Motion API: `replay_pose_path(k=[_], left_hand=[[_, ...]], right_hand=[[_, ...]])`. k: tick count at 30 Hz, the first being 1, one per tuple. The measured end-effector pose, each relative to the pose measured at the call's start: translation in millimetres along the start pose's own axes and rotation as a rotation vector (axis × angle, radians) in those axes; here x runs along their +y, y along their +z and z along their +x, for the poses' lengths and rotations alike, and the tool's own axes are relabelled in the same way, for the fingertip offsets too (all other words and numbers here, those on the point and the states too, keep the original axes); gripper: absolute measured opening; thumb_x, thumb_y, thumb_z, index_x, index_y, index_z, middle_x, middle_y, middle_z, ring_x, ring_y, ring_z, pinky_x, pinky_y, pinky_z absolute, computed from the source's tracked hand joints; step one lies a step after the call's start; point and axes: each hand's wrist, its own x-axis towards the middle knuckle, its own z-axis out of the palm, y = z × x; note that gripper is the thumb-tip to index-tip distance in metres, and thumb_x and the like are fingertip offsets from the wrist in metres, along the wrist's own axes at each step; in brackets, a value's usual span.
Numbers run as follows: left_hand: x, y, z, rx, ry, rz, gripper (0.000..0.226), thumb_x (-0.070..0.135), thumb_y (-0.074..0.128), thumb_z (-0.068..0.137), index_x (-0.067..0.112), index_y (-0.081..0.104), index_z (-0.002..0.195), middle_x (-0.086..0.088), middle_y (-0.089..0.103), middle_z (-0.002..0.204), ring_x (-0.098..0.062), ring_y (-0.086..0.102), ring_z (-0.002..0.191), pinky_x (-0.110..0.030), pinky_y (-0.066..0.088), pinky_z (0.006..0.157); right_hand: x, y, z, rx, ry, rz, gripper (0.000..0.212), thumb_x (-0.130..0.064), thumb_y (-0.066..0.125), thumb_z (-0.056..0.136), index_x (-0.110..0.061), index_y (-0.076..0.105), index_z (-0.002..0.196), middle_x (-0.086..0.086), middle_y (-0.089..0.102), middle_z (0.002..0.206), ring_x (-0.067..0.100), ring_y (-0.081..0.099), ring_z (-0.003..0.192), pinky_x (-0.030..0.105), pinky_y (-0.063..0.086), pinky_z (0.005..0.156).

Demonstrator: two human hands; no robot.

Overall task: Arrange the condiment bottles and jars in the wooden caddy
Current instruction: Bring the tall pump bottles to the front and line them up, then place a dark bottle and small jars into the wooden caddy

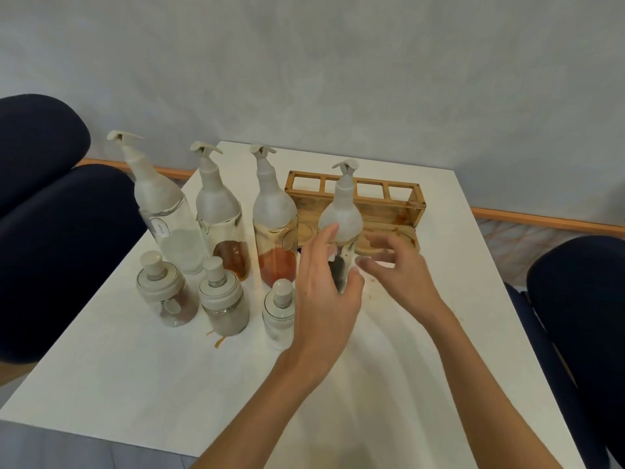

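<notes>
The wooden caddy [407, 211] stands at the far middle of the white table [135, 384], its round slots bare. In front of it is a tall pump bottle with dark sauce [341, 211]; my left hand [324, 289] wraps its lower body, fingers on its left side and thumb across the front. My right hand [399, 269] hovers just right of that bottle, fingers spread, holding nothing. To the left stand three more pump bottles: clear [169, 211], amber [220, 214] and red-orange [274, 218]. Three small lidded jars [165, 292] [223, 299] [279, 309] line up in front of them.
Dark blue chairs flank the table on the left [50, 231] and right [581, 299]. A small orange sauce smear [218, 340] lies on the table by the middle jar. A grey wall with a wooden rail runs behind.
</notes>
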Motion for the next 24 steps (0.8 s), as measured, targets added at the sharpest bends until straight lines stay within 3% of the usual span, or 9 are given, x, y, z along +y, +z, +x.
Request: replay_pose_path(k=[3, 6, 12, 14, 17, 20, 22, 24], left_hand=[[11.5, -28.5, -4.0, -0.03, 0.076, -0.052, 0.044, 0.005, 0.064, 0.089, 0.022, 0.054, 0.129, 0.011, 0.061, 0.122, -0.001, 0.061, 0.106, -0.013, 0.05, 0.083], [5.9, -57.9, -15.7, -0.031, 0.099, -0.068, 0.035, 0.004, 0.066, 0.089, 0.023, 0.06, 0.118, 0.011, 0.067, 0.108, -0.005, 0.066, 0.094, -0.011, 0.05, 0.076], [-64.4, -93.1, -58.7, -0.041, -0.207, -0.007, 0.021, 0.011, 0.07, 0.086, 0.028, 0.063, 0.096, 0.013, 0.068, 0.085, -0.005, 0.065, 0.086, -0.009, 0.048, 0.07], [-93.4, -92.5, -69.4, -0.07, -0.325, 0.052, 0.028, 0.011, 0.072, 0.084, 0.024, 0.059, 0.105, 0.009, 0.065, 0.096, -0.01, 0.063, 0.094, -0.011, 0.047, 0.073], [-121.5, -83.3, -74.5, -0.166, -0.442, 0.162, 0.063, 0.017, 0.074, 0.085, 0.017, 0.041, 0.139, -0.001, 0.053, 0.13, -0.019, 0.053, 0.12, -0.025, 0.044, 0.097], [-125.0, -69.4, -67.7, -0.218, -0.438, 0.163, 0.079, 0.017, 0.074, 0.085, 0.016, 0.028, 0.15, 0.0, 0.04, 0.15, -0.019, 0.041, 0.136, -0.032, 0.035, 0.112], [-120.9, -59.6, -59.9, -0.187, -0.408, 0.075, 0.077, 0.01, 0.075, 0.083, 0.018, 0.033, 0.147, 0.005, 0.044, 0.146, -0.005, 0.046, 0.129, -0.022, 0.04, 0.106], [-116.8, -52.5, -54.0, -0.148, -0.387, -0.058, 0.065, -0.001, 0.071, 0.085, 0.018, 0.04, 0.138, 0.013, 0.05, 0.131, 0.015, 0.052, 0.111, -0.004, 0.044, 0.087]], right_hand=[[-6.4, -8.2, -23.6, 0.066, -0.017, 0.067, 0.023, -0.021, 0.07, 0.087, -0.02, 0.068, 0.11, -0.007, 0.071, 0.099, 0.009, 0.067, 0.092, 0.028, 0.056, 0.083], [-15.2, 1.0, -45.0, 0.009, -0.028, 0.112, 0.017, -0.014, 0.07, 0.087, -0.024, 0.071, 0.101, -0.005, 0.073, 0.089, 0.013, 0.069, 0.086, 0.029, 0.057, 0.079], [-23.5, 40.1, -73.6, -0.058, 0.019, 0.102, 0.017, -0.015, 0.069, 0.087, -0.027, 0.07, 0.099, -0.006, 0.072, 0.09, 0.009, 0.067, 0.085, 0.022, 0.055, 0.078], [-23.0, 55.4, -80.1, -0.081, 0.053, 0.087, 0.024, -0.016, 0.069, 0.087, -0.026, 0.067, 0.108, -0.008, 0.069, 0.097, 0.01, 0.066, 0.089, 0.025, 0.054, 0.081], [-21.9, 78.2, -84.1, -0.17, 0.094, 0.003, 0.05, -0.022, 0.071, 0.086, -0.026, 0.051, 0.132, -0.007, 0.06, 0.121, 0.014, 0.06, 0.107, 0.03, 0.051, 0.092], [-16.9, 97.5, -79.5, -0.233, 0.109, -0.013, 0.078, -0.028, 0.075, 0.08, -0.028, 0.033, 0.146, -0.006, 0.047, 0.143, 0.016, 0.049, 0.126, 0.037, 0.044, 0.104], [-13.7, 106.7, -75.0, -0.245, 0.116, 0.005, 0.088, -0.03, 0.079, 0.076, -0.029, 0.029, 0.148, -0.008, 0.042, 0.149, 0.015, 0.044, 0.132, 0.04, 0.041, 0.109], [-11.0, 112.9, -71.1, -0.249, 0.111, 0.044, 0.087, -0.031, 0.081, 0.074, -0.028, 0.033, 0.146, -0.009, 0.048, 0.144, 0.012, 0.046, 0.129, 0.036, 0.041, 0.108]])
